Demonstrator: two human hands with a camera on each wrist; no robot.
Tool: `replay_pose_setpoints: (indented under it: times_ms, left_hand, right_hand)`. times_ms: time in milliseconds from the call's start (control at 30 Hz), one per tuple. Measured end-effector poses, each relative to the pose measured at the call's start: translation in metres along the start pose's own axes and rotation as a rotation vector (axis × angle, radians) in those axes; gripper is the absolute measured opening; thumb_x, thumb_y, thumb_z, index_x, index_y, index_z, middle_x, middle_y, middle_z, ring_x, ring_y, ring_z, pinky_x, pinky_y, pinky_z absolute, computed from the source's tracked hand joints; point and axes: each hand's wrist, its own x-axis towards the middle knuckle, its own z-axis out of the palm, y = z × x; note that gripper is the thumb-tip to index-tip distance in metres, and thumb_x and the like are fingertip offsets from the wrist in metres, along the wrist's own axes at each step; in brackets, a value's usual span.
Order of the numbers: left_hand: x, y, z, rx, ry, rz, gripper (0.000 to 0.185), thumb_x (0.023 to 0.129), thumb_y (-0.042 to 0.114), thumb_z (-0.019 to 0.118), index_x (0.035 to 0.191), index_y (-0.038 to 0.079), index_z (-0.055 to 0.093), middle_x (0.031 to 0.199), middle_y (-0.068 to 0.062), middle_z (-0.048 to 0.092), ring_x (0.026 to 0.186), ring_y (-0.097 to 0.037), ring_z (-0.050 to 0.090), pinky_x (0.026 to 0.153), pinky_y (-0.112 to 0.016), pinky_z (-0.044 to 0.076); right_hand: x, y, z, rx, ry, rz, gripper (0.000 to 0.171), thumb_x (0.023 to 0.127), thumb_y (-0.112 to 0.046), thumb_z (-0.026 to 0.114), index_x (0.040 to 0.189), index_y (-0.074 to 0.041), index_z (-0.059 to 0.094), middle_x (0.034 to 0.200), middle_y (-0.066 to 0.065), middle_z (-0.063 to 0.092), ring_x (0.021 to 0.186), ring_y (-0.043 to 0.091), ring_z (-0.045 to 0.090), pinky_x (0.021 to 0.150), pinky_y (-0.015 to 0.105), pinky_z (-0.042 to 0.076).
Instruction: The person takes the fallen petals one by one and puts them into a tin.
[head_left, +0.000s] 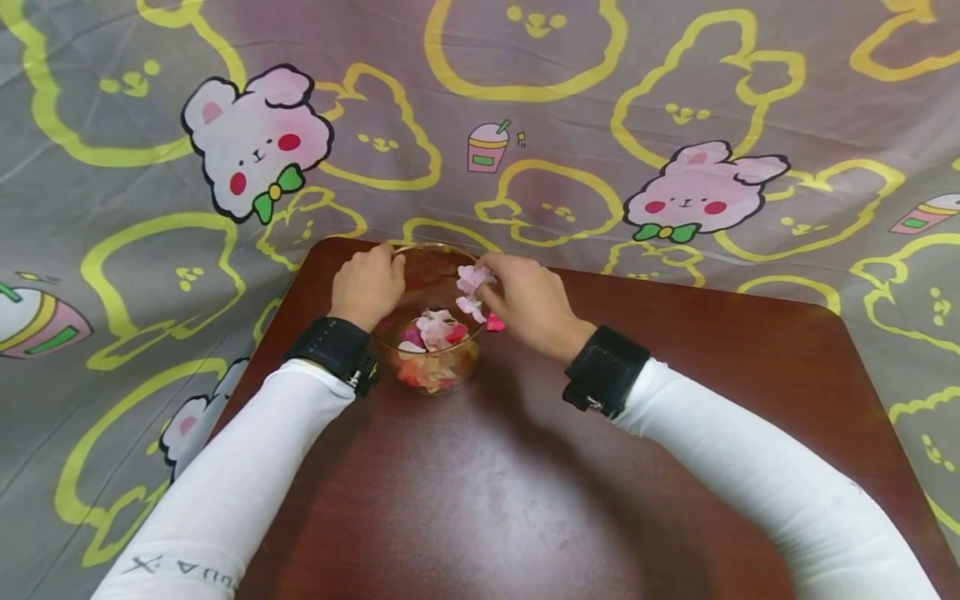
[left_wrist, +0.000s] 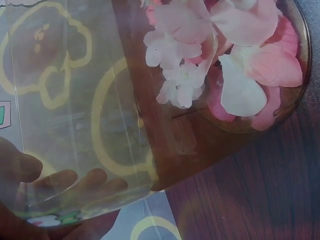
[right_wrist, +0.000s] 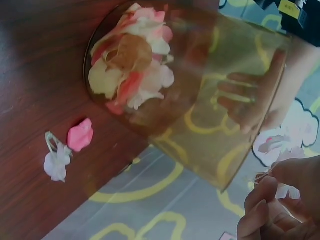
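A clear amber glass vase [right_wrist: 200,155] stands on the table, with pink, white and red artificial petals [head_left: 438,329] gathered in its bottom. My left hand [head_left: 367,287] holds its rim on the left; its fingers show through the glass in the right wrist view. To the right of the mouth, my right hand [head_left: 528,304] pinches a pale pink artificial flower [head_left: 475,277] between thumb and fingers. What is at the flower's stem end is too blurred to tell. Beside the vase, a white flower with a loop-like clip [right_wrist: 57,162] and a bright pink petal [right_wrist: 81,135] lie on the wood.
The dark reddish-brown table [head_left: 465,483] reaches its back edge just behind the vase. A grey curtain [head_left: 555,125] with yellow outlines and rabbit prints hangs behind and at both sides. Black straps [head_left: 609,371] with small cameras sit on both wrists over white sleeves.
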Motion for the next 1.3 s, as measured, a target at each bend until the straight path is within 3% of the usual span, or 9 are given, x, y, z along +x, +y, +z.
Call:
replay_pose_setpoints:
  times_ms: [333, 500, 667, 767, 867, 1000, 1100, 1300]
  left_hand:
    - [0.000, 0.000, 0.000, 0.004, -0.011, -0.005, 0.038, 0.107, 0.026, 0.044, 0.127, -0.003, 0.059, 0.121, -0.032, 0.067, 0.109, -0.052, 0.065, 0.089, -0.063, 0.052]
    - [0.000, 0.001, 0.000, 0.001, -0.010, -0.002, 0.038, 0.107, 0.027, 0.043, 0.126, -0.003, 0.060, 0.121, -0.032, 0.067, 0.109, -0.052, 0.065, 0.089, -0.063, 0.052]
    - [0.001, 0.000, 0.000, 0.007, 0.000, -0.003, 0.038, 0.107, 0.027, 0.044, 0.125, -0.003, 0.060, 0.121, -0.032, 0.067, 0.109, -0.052, 0.065, 0.088, -0.063, 0.052]
    - [0.000, 0.000, -0.001, 0.012, -0.004, -0.005, 0.038, 0.107, 0.026, 0.043, 0.126, -0.003, 0.059, 0.121, -0.032, 0.067, 0.109, -0.052, 0.065, 0.088, -0.063, 0.051]
    - [0.000, -0.001, -0.001, 0.017, -0.005, -0.006, 0.038, 0.107, 0.026, 0.043, 0.126, -0.003, 0.059, 0.121, -0.032, 0.067, 0.108, -0.052, 0.065, 0.088, -0.064, 0.052]
    - [-0.002, -0.002, -0.001, 0.012, -0.003, -0.005, 0.037, 0.107, 0.026, 0.044, 0.125, -0.003, 0.060, 0.120, -0.032, 0.067, 0.108, -0.052, 0.066, 0.088, -0.063, 0.052]
    - [-0.003, -0.001, -0.001, 0.008, -0.007, -0.004, 0.037, 0.107, 0.026, 0.044, 0.124, -0.004, 0.060, 0.119, -0.032, 0.067, 0.107, -0.052, 0.066, 0.088, -0.063, 0.052]
    - [-0.002, 0.000, 0.000, 0.005, -0.010, -0.004, 0.038, 0.107, 0.026, 0.044, 0.125, -0.004, 0.059, 0.117, -0.031, 0.068, 0.106, -0.051, 0.067, 0.087, -0.062, 0.053]
  right_hand:
    - [0.004, -0.005, 0.008, -0.002, -0.131, 0.013, 0.045, 0.094, -0.036, 0.070, 0.134, -0.017, 0.061, 0.102, -0.001, 0.071, 0.080, 0.013, 0.066, 0.060, 0.032, 0.048]
    - [0.005, 0.005, 0.003, 0.072, -0.076, 0.052, 0.044, 0.097, -0.037, 0.066, 0.134, -0.016, 0.059, 0.103, 0.001, 0.072, 0.073, 0.017, 0.063, 0.056, 0.032, 0.043]
    - [0.010, 0.024, 0.008, 0.098, -0.019, 0.141, 0.037, 0.099, -0.034, 0.061, 0.130, -0.015, 0.061, 0.115, 0.005, 0.073, 0.088, 0.020, 0.066, 0.064, 0.037, 0.047]
    - [0.012, 0.037, 0.019, 0.084, -0.030, 0.185, 0.034, 0.100, -0.031, 0.059, 0.130, -0.014, 0.062, 0.120, 0.005, 0.072, 0.087, 0.022, 0.065, 0.068, 0.040, 0.050]
    - [0.013, 0.048, 0.033, 0.055, -0.082, 0.212, 0.035, 0.101, -0.029, 0.058, 0.133, -0.015, 0.061, 0.124, 0.005, 0.071, 0.086, 0.022, 0.065, 0.070, 0.042, 0.052]
    - [0.009, 0.060, 0.056, 0.000, -0.182, 0.197, 0.038, 0.101, -0.025, 0.058, 0.138, -0.015, 0.058, 0.131, 0.006, 0.067, 0.101, 0.024, 0.068, 0.082, 0.046, 0.055]
    - [0.002, 0.067, 0.077, -0.049, -0.248, 0.153, 0.039, 0.100, -0.021, 0.059, 0.138, -0.013, 0.058, 0.137, 0.007, 0.064, 0.118, 0.027, 0.066, 0.092, 0.049, 0.055]
    - [-0.009, 0.073, 0.101, -0.135, -0.373, 0.066, 0.042, 0.100, -0.018, 0.058, 0.142, -0.019, 0.055, 0.148, 0.009, 0.054, 0.128, 0.030, 0.062, 0.093, 0.053, 0.056]
